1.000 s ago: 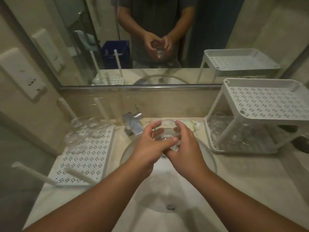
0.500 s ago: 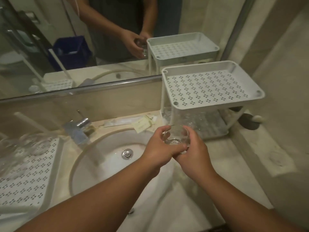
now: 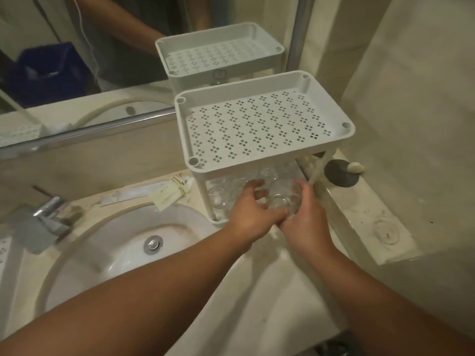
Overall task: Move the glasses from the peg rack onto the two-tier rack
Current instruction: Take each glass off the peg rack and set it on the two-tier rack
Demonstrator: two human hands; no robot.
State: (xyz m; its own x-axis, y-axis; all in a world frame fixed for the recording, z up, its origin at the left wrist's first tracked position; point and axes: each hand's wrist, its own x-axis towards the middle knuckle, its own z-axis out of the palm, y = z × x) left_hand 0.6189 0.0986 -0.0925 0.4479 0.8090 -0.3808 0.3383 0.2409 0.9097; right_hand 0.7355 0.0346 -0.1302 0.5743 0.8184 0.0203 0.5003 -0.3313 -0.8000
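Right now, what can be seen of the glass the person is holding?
The glass is clear and see-through, short and round, apparently a tumbler. The left hand and right hand both grip its sides. It sits at the open front of the two-tier rack, at lower-tier level, beside other glasses there. Whether it rests on the tier can't be told.

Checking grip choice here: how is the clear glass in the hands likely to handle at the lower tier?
The glass looks smooth and rigid, so probably slippery; both hands cup it. Likely fragile: other glasses crowd the lower tier, so knocks seem possible. Short and wide, it should stand steadily.
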